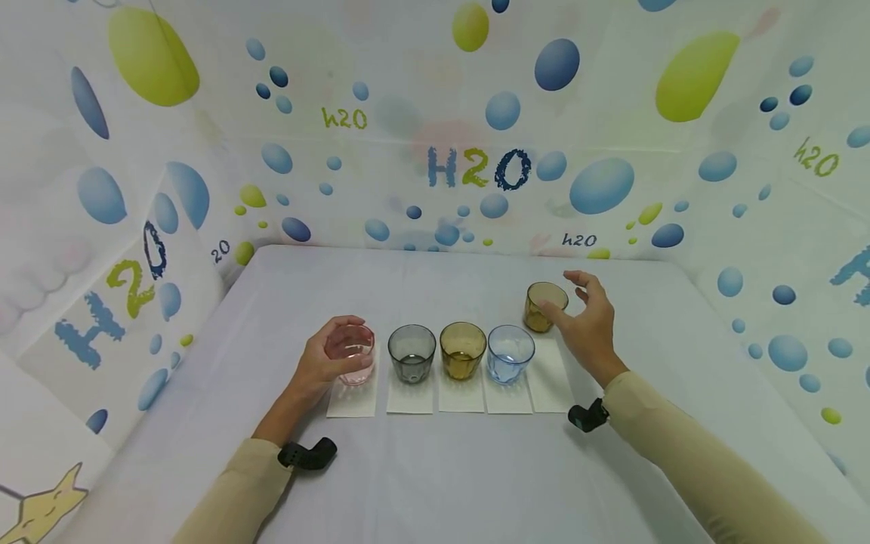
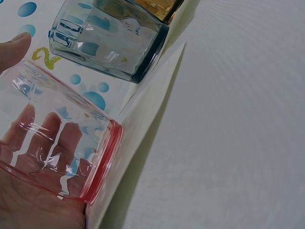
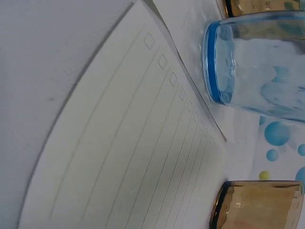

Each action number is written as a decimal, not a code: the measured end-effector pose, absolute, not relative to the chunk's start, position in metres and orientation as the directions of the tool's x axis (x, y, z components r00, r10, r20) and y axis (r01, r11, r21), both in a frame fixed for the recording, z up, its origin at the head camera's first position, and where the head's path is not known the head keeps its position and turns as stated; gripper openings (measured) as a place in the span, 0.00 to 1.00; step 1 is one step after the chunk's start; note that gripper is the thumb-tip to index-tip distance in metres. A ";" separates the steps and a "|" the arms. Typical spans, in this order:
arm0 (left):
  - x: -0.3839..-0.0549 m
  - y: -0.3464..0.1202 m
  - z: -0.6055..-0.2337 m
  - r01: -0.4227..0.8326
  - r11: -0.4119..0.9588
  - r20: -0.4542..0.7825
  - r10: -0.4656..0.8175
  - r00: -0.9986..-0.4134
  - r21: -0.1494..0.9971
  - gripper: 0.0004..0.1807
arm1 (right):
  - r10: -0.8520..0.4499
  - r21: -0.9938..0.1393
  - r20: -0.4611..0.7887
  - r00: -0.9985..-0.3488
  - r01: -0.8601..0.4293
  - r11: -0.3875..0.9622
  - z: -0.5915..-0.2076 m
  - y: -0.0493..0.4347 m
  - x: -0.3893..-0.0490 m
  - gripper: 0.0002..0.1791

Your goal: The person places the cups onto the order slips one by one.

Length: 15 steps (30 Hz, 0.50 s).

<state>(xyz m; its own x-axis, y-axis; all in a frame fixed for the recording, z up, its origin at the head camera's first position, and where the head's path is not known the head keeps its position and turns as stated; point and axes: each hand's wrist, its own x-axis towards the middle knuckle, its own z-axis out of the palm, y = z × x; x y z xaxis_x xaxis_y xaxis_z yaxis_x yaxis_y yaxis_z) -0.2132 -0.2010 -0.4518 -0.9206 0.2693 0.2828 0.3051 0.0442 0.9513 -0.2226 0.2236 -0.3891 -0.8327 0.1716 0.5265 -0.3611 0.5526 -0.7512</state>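
My left hand (image 1: 325,363) curves round a pink glass (image 1: 360,344), its thumb in front and its fingers behind. Through the clear wall of the pink glass (image 2: 57,138) those fingers show in the left wrist view. Farther back on the right, my right hand (image 1: 591,329) is spread beside an amber glass (image 1: 537,313); the thumb overlaps its side and the other fingers stand apart from it. Between the hands are a grey glass (image 1: 411,351), a second amber glass (image 1: 463,347) and a blue glass (image 1: 511,351) in a row.
Several pale paper strips (image 1: 410,400) lie side by side under the row. The rightmost strip (image 3: 128,129) bears ruled lines and small checkboxes, with the back amber glass at its far end. A white cloth covers the table (image 1: 435,476), and a printed curtain (image 1: 394,60) hangs behind.
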 end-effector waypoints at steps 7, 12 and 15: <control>-0.214 -0.203 -0.453 0.307 0.046 0.283 0.275 -0.919 0.951 0.32 | 0.198 -0.796 0.473 -0.858 -0.319 0.515 -0.396 0.224 -0.235 0.39; -0.214 -0.202 -0.453 0.300 0.042 0.278 0.276 -0.920 0.953 0.33 | 0.226 -0.837 0.387 -0.894 -0.238 0.492 -0.395 0.225 -0.241 0.43; -0.214 -0.202 -0.453 0.299 0.040 0.277 0.276 -0.920 0.953 0.33 | 0.246 -0.859 0.340 -0.908 -0.193 0.475 -0.396 0.227 -0.244 0.45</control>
<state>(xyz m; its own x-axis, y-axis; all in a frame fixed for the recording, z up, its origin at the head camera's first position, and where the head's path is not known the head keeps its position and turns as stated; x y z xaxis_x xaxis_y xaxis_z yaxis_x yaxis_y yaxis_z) -0.2140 -0.2025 -0.4530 -0.9204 0.2761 0.2769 0.2989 0.0400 0.9535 -0.2442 0.2272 -0.3962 -0.9078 0.2461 0.3396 -0.1925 0.4748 -0.8588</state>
